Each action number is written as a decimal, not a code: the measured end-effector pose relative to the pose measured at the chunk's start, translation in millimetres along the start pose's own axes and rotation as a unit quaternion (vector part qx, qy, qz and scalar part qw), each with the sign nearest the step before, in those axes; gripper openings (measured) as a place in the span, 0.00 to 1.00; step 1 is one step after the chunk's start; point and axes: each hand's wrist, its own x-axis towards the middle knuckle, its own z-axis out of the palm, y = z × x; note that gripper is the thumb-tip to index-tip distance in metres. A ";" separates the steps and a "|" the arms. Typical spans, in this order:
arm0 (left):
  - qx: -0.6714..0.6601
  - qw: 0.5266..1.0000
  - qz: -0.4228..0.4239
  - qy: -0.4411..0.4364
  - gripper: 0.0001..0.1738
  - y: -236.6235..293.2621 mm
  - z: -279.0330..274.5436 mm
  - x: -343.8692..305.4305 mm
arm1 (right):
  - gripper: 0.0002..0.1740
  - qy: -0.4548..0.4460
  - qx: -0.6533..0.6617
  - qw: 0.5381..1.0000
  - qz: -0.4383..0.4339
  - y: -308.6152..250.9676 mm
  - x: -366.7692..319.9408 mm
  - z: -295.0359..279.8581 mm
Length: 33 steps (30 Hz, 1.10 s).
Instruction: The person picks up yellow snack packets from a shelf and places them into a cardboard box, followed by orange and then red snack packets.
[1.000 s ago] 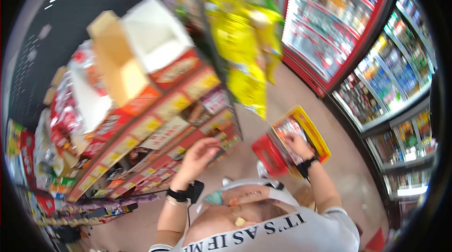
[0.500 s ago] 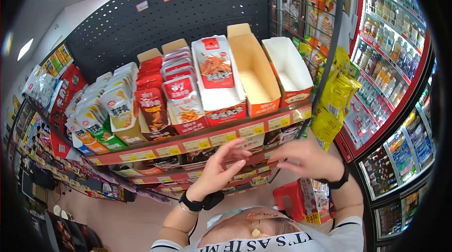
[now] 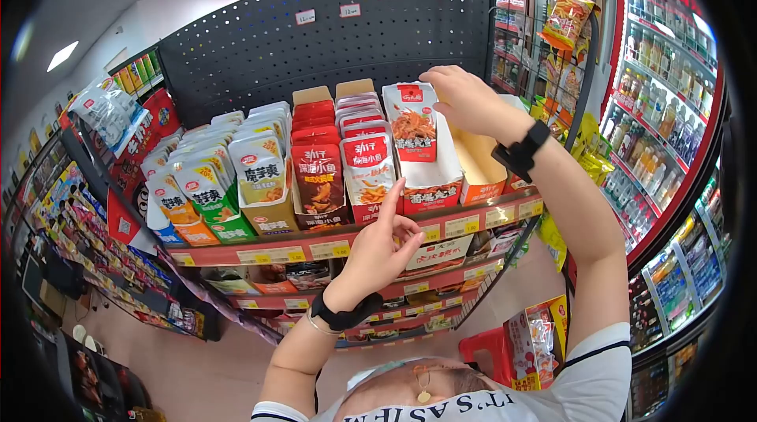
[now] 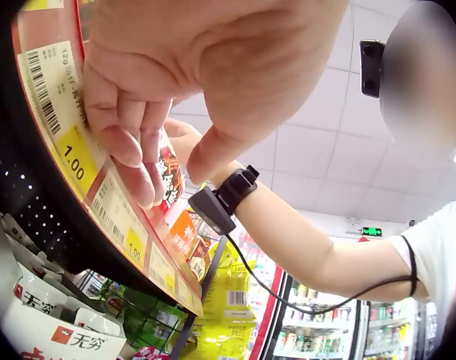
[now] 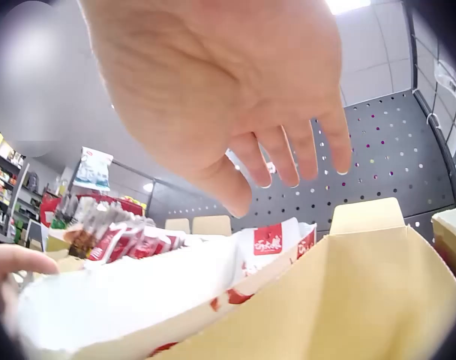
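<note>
Right grip [image 3: 465,102] hangs wide and empty over the top shelf. From the wrist view its fingers [image 5: 288,161] droop loose and slightly spread, with nothing pinched between them and the thumb. It sits just above the tallest snack packet [image 3: 413,124], the white one with the red label. That packet stands upright at the back of its white display box [image 3: 432,179]. From the head view the fingertips look to be at the packet's top edge, but I cannot tell whether they touch. Just to the right of that box is an open brown carton [image 3: 481,163] with nothing showing inside it, and the palm overhangs both.

Left grip [image 3: 377,247] is lower, palm toward the shelf, and holds nothing. Its fingertips rest on the yellow-and-white price strip [image 4: 70,142] along the shelf's front lip, and the index finger is lifted toward the box front. I read that as a steadying touch while the other arm stretches up and over.

The packets stand in rows, faces forward, I'd judge so the labels read from the aisle. Behind them is dark pegboard [image 3: 315,43], and drink coolers [image 3: 670,114] line the right side. A red basket [image 3: 490,347] sits on the floor near the person, with more packets just beside it.
</note>
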 end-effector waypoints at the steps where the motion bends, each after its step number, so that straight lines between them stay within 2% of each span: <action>1: 0.000 1.000 0.002 0.002 0.45 -0.6 -1.1 0.2 | 0.24 -0.062 -0.030 0.997 0.031 1.4 6.7 3.6; 2: -0.004 1.000 0.007 -0.004 0.45 -1.0 -2.0 0.6 | 0.26 -0.123 -0.060 0.989 0.062 2.5 11.6 7.2; 6: -0.027 0.999 0.017 0.001 0.46 -0.3 -0.2 2.7 | 0.28 -0.188 -0.120 0.971 0.090 2.8 22.7 18.9; 7: -0.032 0.999 0.018 0.002 0.45 0.8 -0.7 2.9 | 0.28 -0.188 -0.121 0.971 0.089 4.5 22.4 24.9; 9: -0.007 1.000 0.026 -0.007 0.44 -3.0 -0.7 4.1 | 0.18 -0.132 -0.097 0.983 0.086 6.4 18.8 32.5; 16: 0.004 1.000 0.020 -0.013 0.37 0.2 -2.7 3.7 | 0.15 -0.111 -0.050 0.989 0.088 -7.9 19.5 18.2; 19: 0.004 1.000 0.016 -0.010 0.36 0.9 -2.8 4.6 | 0.12 -0.143 -0.014 0.984 0.109 -21.5 17.0 11.2; 22: -0.001 1.000 0.011 -0.009 0.36 1.3 -2.4 5.0 | 0.11 -0.105 0.004 0.992 0.075 -26.2 8.5 17.9; 26: -0.004 1.000 0.006 -0.008 0.33 0.6 -1.5 6.9 | 0.10 -0.094 -0.044 0.990 0.093 -21.5 4.7 24.6; 28: 0.001 1.000 0.017 0.011 0.29 2.1 -1.8 7.9 | 0.08 -0.020 -0.026 0.990 0.137 -28.6 3.2 14.9; 29: 0.000 1.000 0.016 0.009 0.29 3.1 -1.8 8.6 | 0.08 -0.020 -0.025 0.990 0.139 -28.3 2.6 11.4; 31: 0.002 0.999 0.027 0.020 0.26 5.0 -1.9 10.0 | 0.08 0.070 -0.043 0.988 0.128 -25.6 2.7 3.4; 33: 0.003 0.999 0.027 0.018 0.26 4.0 -1.1 12.0 | 0.08 0.090 -0.035 0.985 0.144 -25.2 0.6 -8.4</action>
